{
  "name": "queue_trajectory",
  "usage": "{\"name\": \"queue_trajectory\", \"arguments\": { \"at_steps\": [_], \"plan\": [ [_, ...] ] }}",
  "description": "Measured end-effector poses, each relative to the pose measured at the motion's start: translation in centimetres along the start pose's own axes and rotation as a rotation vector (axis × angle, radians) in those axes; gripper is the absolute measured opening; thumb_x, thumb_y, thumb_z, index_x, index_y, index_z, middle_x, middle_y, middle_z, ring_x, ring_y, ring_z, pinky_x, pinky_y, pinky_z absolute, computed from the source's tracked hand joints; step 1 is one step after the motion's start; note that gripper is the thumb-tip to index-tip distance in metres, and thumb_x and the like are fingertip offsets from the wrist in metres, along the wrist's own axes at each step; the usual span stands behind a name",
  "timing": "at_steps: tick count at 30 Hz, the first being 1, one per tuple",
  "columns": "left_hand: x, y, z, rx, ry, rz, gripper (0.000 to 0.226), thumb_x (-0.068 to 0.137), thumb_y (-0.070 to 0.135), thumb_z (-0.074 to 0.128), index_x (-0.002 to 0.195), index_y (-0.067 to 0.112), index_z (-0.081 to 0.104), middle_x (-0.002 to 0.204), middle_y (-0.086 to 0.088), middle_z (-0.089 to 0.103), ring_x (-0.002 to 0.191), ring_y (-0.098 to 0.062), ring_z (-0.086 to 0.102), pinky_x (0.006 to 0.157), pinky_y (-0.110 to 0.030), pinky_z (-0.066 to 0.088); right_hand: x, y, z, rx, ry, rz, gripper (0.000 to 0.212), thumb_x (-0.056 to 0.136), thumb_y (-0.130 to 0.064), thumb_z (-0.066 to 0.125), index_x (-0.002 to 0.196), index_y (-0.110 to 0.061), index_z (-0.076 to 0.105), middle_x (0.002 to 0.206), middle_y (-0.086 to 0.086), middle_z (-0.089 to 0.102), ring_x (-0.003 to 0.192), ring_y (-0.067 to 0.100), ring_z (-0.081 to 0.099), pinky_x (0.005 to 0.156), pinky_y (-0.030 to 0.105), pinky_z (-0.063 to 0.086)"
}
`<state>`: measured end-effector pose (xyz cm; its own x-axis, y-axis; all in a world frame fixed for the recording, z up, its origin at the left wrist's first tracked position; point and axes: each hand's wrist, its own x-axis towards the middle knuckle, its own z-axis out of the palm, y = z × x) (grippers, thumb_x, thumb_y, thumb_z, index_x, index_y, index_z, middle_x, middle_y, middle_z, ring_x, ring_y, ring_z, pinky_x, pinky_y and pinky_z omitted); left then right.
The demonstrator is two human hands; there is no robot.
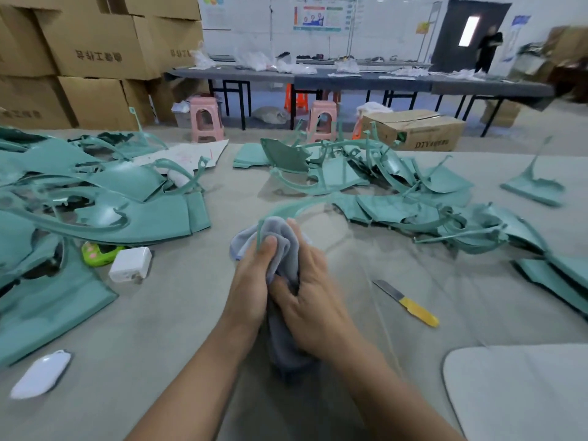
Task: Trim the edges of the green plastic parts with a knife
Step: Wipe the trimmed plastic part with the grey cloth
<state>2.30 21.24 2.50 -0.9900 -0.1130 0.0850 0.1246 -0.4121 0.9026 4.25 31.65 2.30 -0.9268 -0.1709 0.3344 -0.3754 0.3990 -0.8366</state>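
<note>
A grey cloth (280,249) is gripped by curled fingers of the left hand (251,281) and right hand (305,300), wrapped round a thin green curved part (280,211). The yellow-handled knife (409,304) lies untouched on the surface (191,313), right. "DTV" is read on a cardboard box (416,128) beyond.
</note>
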Motion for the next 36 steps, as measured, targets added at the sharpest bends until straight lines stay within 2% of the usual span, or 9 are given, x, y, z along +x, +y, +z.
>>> {"name": "queue_trajectory", "arguments": {
  "at_steps": [2, 4, 7, 10, 14, 18, 26, 31, 36],
  "plan": [
    [0.1, -0.1, 0.0, 0.071, 0.010, 0.039, 0.045, 0.079, 0.048, 0.068, 0.109, 0.016, 0.073, 0.114, -0.021, 0.072, 0.111, -0.031, 0.068, 0.092, -0.039, 0.057, 0.1, -0.2, 0.3, -0.063, 0.075, -0.003, 0.062, 0.092, -0.053, 0.050, 0.150, -0.050, 0.030, 0.147, -0.026, 0.039, 0.130, -0.008, 0.044, 0.108, 0.022, 0.041],
    [0.2, -0.3, -0.4, 0.161, 0.040, 0.085, 0.036, 0.082, 0.048, 0.066, 0.098, 0.017, 0.076, 0.105, -0.021, 0.073, 0.103, -0.034, 0.070, 0.090, -0.045, 0.055, 1.0, -0.7, 0.3, -0.146, 0.109, 0.052, 0.050, 0.086, -0.053, 0.044, 0.135, -0.043, 0.049, 0.130, -0.010, 0.051, 0.110, 0.011, 0.058, 0.091, 0.038, 0.051],
    [0.4, -0.9, -1.2, 0.256, 0.072, 0.109, 0.034, 0.082, 0.049, 0.066, 0.103, 0.025, 0.077, 0.101, -0.006, 0.077, 0.097, -0.024, 0.072, 0.085, -0.043, 0.052, 3.7, -1.1, -0.2, -0.197, 0.176, 0.216, 0.027, 0.092, -0.046, 0.048, 0.104, -0.025, 0.060, 0.101, 0.002, 0.058, 0.090, 0.027, 0.061, 0.074, 0.038, 0.048],
    [0.7, -1.3, -1.5, 0.369, 0.056, 0.167, 0.036, 0.083, 0.046, 0.066, 0.115, 0.029, 0.074, 0.105, 0.003, 0.076, 0.098, -0.020, 0.071, 0.086, -0.042, 0.055, 6.1, -1.0, -0.9, -0.198, 0.218, 0.361, 0.027, 0.095, -0.042, 0.045, 0.098, -0.022, 0.061, 0.100, 0.006, 0.061, 0.088, 0.032, 0.062, 0.077, 0.041, 0.052],
    [0.9, -1.1, -1.5, 0.492, 0.084, 0.230, 0.015, 0.073, 0.027, 0.058, 0.082, 0.028, 0.070, 0.064, 0.012, 0.058, 0.059, -0.012, 0.048, 0.054, -0.033, 0.043, 8.3, -1.1, -1.3, -0.330, 0.270, 0.398, 0.032, 0.098, -0.041, 0.040, 0.104, -0.020, 0.063, 0.109, 0.008, 0.060, 0.094, 0.035, 0.061, 0.084, 0.046, 0.053],
    [0.5, -0.4, -0.9, 0.606, 0.109, 0.304, 0.021, 0.072, 0.014, 0.054, 0.067, 0.033, 0.062, 0.056, 0.015, 0.052, 0.049, -0.004, 0.040, 0.046, -0.020, 0.035, 9.7, -1.0, -0.8, -0.382, 0.316, 0.446, 0.038, 0.098, -0.045, 0.039, 0.107, -0.017, 0.063, 0.114, 0.008, 0.060, 0.101, 0.034, 0.061, 0.081, 0.041, 0.048],
    [-0.7, -0.6, -0.2, 0.773, 0.130, 0.311, 0.041, 0.078, -0.003, 0.060, 0.112, 0.016, 0.074, 0.059, 0.019, 0.058, 0.053, 0.009, 0.051, 0.050, -0.004, 0.036, 12.1, 0.6, -4.2, -0.198, 0.328, 0.715, 0.033, 0.098, -0.047, 0.046, 0.088, -0.017, 0.056, 0.084, 0.003, 0.056, 0.076, 0.026, 0.057, 0.068, 0.035, 0.047],
    [-0.3, -0.3, -0.5, 0.680, 0.286, 0.284, 0.011, 0.072, 0.024, 0.053, 0.072, 0.014, 0.057, 0.054, 0.009, 0.051, 0.051, -0.003, 0.044, 0.052, -0.029, 0.039, 8.2, 0.1, -3.0, -0.140, 0.106, 0.465, 0.014, 0.095, -0.032, 0.051, 0.090, -0.021, 0.058, 0.102, 0.008, 0.069, 0.087, 0.030, 0.060, 0.076, 0.038, 0.049],
    [0.9, -0.1, -1.5, 0.570, 0.477, 0.211, 0.040, 0.085, 0.041, 0.053, 0.058, 0.012, 0.048, 0.050, 0.005, 0.047, 0.053, -0.012, 0.038, 0.052, -0.035, 0.035, 2.5, -1.2, -0.1, -0.174, 0.006, 0.191, 0.014, 0.084, -0.033, 0.067, 0.079, -0.024, 0.057, 0.087, 0.002, 0.070, 0.082, 0.027, 0.065, 0.068, 0.034, 0.052]
  ]
}}
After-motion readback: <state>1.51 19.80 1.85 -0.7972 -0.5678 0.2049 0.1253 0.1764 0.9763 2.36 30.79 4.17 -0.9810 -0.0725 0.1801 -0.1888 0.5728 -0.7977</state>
